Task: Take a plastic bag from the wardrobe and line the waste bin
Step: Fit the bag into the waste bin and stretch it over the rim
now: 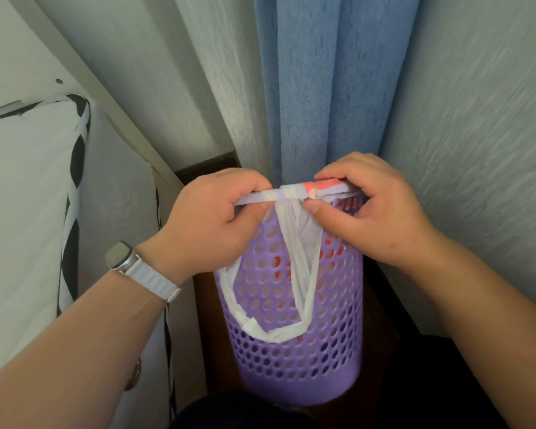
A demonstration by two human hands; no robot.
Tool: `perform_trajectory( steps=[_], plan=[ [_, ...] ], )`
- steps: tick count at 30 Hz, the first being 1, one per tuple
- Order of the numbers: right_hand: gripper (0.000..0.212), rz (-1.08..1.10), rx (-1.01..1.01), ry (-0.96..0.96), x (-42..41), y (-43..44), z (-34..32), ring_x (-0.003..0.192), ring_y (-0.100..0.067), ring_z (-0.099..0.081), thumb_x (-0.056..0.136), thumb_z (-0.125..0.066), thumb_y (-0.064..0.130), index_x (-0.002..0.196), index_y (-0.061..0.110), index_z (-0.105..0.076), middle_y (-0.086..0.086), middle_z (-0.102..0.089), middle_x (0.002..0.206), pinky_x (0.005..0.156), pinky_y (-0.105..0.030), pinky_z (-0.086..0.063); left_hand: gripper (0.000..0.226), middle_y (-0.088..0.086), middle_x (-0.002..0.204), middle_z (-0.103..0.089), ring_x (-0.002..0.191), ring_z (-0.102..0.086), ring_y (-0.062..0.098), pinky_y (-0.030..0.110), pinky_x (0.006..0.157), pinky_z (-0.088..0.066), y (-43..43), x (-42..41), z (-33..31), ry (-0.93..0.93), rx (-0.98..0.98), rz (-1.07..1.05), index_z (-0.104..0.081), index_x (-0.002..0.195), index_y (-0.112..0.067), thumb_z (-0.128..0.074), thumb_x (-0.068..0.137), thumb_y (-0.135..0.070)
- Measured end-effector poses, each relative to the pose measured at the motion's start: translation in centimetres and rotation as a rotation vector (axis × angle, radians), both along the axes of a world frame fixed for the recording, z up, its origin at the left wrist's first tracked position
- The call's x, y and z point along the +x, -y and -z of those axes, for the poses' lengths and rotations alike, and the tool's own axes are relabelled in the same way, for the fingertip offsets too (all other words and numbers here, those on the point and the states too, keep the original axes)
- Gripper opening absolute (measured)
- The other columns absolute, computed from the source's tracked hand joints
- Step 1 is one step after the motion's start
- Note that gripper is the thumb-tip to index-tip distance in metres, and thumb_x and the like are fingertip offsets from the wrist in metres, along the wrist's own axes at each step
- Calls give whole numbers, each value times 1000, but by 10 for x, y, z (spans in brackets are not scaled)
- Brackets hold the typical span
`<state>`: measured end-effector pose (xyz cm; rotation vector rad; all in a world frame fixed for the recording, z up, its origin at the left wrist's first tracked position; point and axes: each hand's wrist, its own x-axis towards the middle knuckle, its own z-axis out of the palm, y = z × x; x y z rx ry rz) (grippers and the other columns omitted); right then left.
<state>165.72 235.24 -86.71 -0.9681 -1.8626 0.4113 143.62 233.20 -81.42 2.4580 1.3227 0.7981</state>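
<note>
A pale textured wall meets a blue curtain in the corner of a room. A white cushion with black-and-white edging lies along the left side, and a strip of dark wooden floor shows below.

The purple perforated waste bin sits in that corner between the person's forearms. Its long axis runs up the picture: the base is nearest the person and the mouth faces away, toward the curtain, so the rim shows edge-on as a level line. Whether the base rests on the floor cannot be told.

The white plastic bag is folded over the near rim. One handle loop hangs down the bin's outer wall, and a pink patch shows at the rim and through some holes.

The left hand, with a white-strapped watch on its wrist, curls its fingers round the rim and the bag's edge. The right hand grips the rim just beside it, thumb pressing the bag below the edge, fingers hooked over the top.
</note>
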Motion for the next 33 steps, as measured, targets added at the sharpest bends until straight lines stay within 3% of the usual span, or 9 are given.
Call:
perform_trajectory(
  steps=[4, 8, 12, 15, 20, 25, 29, 33],
  plan=[
    [30, 76, -17, -54, -4, 2, 1, 66, -18, -51, 82, -66, 41, 77, 11, -64, -1, -57, 69, 64, -42, -43, 25, 3, 73, -61, 68, -56, 16, 34, 61, -44, 0, 0, 2, 73, -83, 4, -64, 83, -8, -50, 91, -26],
    [32, 132, 28, 9, -7, 6, 2, 60, -20, -46, 81, -65, 42, 71, 12, -59, 0, -52, 61, 60, -42, -40, 13, 4, 77, -61, 72, -58, 20, 41, 66, -46, -3, -1, 1, 39, -82, 57, -66, 84, -7, -62, 88, -19],
    [31, 203, 29, 8, -15, 11, 4, 61, -20, -48, 80, -65, 43, 70, 15, -59, 3, -52, 61, 61, -43, -42, 27, 5, 95, -67, 89, -64, 22, 42, 79, -50, -2, 4, 0, -2, 10, 88, -68, 107, -6, -66, 87, -23],
    [31, 235, 1, -24, -21, 15, 6, 61, -17, -48, 81, -64, 45, 68, 17, -58, 4, -52, 60, 61, -42, -43, 31, 3, 96, -71, 87, -66, 21, 41, 78, -50, -1, 8, -1, -76, 79, 76, -68, 114, -10, -58, 93, -31],
    [27, 156, -18, 1, -24, 16, 6, 64, -16, -49, 81, -65, 41, 73, 16, -61, 5, -54, 64, 63, -44, -44, 17, -2, 78, -63, 71, -59, 18, 40, 65, -48, 0, 8, 2, -92, 72, 50, -68, 96, -10, -56, 94, -21],
    [29, 34, 39, -47, -6, 5, -3, 77, -20, -58, 85, -62, 37, 92, 9, -68, 0, -63, 82, 73, -46, -46, 21, 1, 75, -63, 71, -59, 22, 40, 64, -48, -1, 1, 1, -61, 93, -38, -65, 87, -9, -50, 92, -23],
    [33, 65, -4, -79, 3, -1, -5, 79, -22, -60, 87, -60, 38, 92, 6, -69, -5, -65, 84, 75, -43, -47, 15, 0, 69, -59, 66, -55, 18, 37, 61, -45, -2, 0, 0, -5, 108, -86, -64, 80, -8, -56, 91, -16],
    [35, 57, -72, -115, -1, 1, -2, 69, -17, -57, 86, -61, 45, 82, 11, -68, -1, -62, 74, 65, -35, -45, 18, 1, 66, -57, 63, -52, 17, 34, 58, -42, 0, 1, 1, 29, 126, -99, -63, 79, -6, -54, 91, -16]
  ],
)
